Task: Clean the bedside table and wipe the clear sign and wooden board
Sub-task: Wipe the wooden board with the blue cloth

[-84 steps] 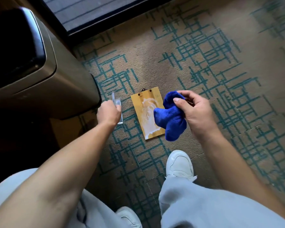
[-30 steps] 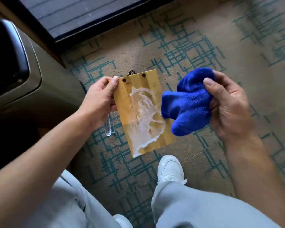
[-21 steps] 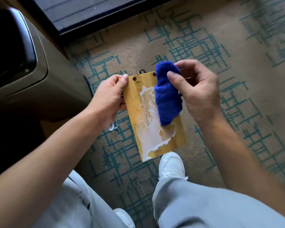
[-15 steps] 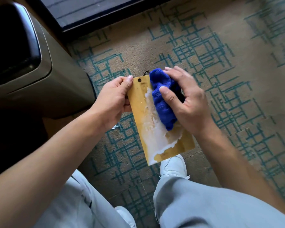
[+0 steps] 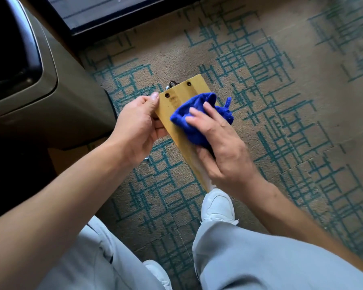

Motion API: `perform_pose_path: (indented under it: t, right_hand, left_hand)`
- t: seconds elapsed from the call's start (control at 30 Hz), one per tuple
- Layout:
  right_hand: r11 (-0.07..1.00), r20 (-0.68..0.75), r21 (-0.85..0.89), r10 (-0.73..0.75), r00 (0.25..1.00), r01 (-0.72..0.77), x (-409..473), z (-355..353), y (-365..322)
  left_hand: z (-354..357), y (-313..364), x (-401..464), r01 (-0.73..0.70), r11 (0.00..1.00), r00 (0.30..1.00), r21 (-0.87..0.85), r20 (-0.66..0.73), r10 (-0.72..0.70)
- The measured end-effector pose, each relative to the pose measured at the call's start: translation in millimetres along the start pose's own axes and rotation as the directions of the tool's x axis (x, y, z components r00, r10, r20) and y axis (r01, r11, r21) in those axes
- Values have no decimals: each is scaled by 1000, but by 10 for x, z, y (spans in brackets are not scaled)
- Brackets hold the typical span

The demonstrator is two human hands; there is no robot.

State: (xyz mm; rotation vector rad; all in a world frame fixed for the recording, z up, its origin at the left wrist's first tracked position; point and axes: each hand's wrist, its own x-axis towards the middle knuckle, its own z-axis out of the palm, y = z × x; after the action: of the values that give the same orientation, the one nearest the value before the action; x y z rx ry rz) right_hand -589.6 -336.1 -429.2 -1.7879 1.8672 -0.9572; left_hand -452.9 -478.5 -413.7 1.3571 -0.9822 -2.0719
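I hold a yellowish wooden board (image 5: 177, 101) above the carpet, with a dark hanging ring and two screws at its far end. My left hand (image 5: 135, 130) grips its left edge. My right hand (image 5: 220, 143) presses a bunched blue cloth (image 5: 194, 122) flat on the board's face and covers most of it. A little white smear shows at the board's near corner, by my right wrist. The clear sign is almost fully hidden under my left hand; only a small glint (image 5: 146, 158) shows on the carpet.
A beige, rounded piece of furniture with a dark top (image 5: 40, 91) stands close on the left. A dark window frame (image 5: 105, 19) runs along the top. Patterned tan and teal carpet (image 5: 281, 101) lies all around. My white shoes (image 5: 217, 206) and grey trousers are below.
My left hand let go of the clear sign and lifted the wooden board. My right hand brought the blue cloth onto it and rubbed; most of the white smear is now gone or covered.
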Motion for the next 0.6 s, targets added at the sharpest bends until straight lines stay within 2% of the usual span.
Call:
perform_pose_path:
  t: [0.17, 0.3, 0.47, 0.6]
  right_hand:
    - [991, 71, 0, -131, 989, 131, -157, 8, 21]
    - [958, 48, -224, -174, 984, 180, -45, -35, 76]
    - [937, 25, -328, -116, 993, 118, 224, -73, 115]
    - [942, -19, -334, 17, 1000, -23, 423, -86, 109]
  left_hand:
    - [-45, -5, 5, -6, 1000, 999, 4, -51, 7]
    - [16, -8, -34, 3, 999, 1000, -33, 24, -2]
    - [55, 48, -10, -30, 1000, 998, -5, 61, 30]
    - [43, 36, 4, -28, 997, 998, 67, 64, 24]
